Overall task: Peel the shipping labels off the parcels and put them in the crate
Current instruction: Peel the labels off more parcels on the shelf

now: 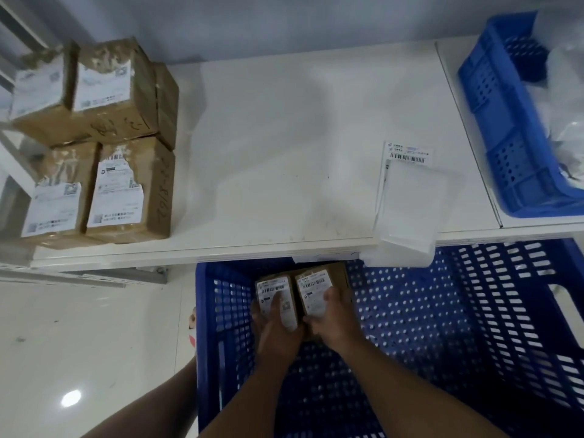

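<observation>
Two small brown cardboard parcels [311,292] lie touching, side by side, deep in the large dark-blue perforated plastic crate [442,311] on the floor. The left hand [278,327] is curled round one and the right hand [331,317] round the other, a grip that would shift both together. Their white shipping labels [271,289] face up, unpeeled. Beyond, on the white table [284,153], four bigger brown cardboard boxes [132,184] stand stacked with part-torn labels.

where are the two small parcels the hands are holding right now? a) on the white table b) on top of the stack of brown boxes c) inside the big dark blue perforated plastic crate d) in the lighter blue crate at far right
c: the left hand grips one labelled brown cardboard parcel and the right hand grips a second labelled parcel, both down inside the dark blue perforated plastic crate, below the white table edge.
</observation>
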